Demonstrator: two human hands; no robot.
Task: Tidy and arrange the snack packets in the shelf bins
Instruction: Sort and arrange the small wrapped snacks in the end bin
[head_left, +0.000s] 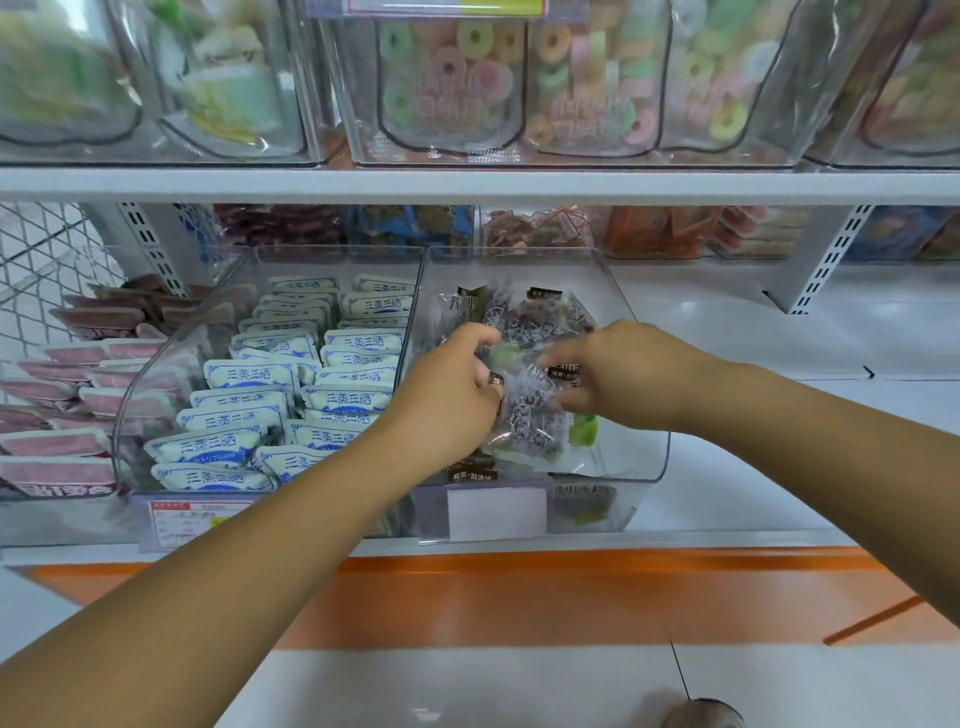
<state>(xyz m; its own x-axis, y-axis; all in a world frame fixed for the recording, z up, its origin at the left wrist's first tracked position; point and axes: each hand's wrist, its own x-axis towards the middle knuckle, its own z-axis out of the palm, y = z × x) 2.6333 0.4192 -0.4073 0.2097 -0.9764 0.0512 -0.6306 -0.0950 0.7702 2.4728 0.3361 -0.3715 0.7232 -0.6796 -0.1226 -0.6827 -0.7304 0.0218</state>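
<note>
A clear plastic bin (631, 312) on the lower shelf holds clear snack packets of dark, purple-flecked pieces with brown labels (530, 410). Both my hands are inside it. My left hand (447, 395) has its fingers curled round the packets' left side. From the right, my right hand (618, 371) pinches the top of a packet near its brown label. The bin to the left (156, 364) is packed with rows of pale green and blue packets (244, 405).
Pink packets (67, 395) lie stacked at the far left. Upper shelf bins (498, 83) hold bags of ring candies. More bins (540, 228) stand at the back of the lower shelf. White shelf surface (779, 338) lies right of the bin. An orange shelf edge (571, 587) runs below.
</note>
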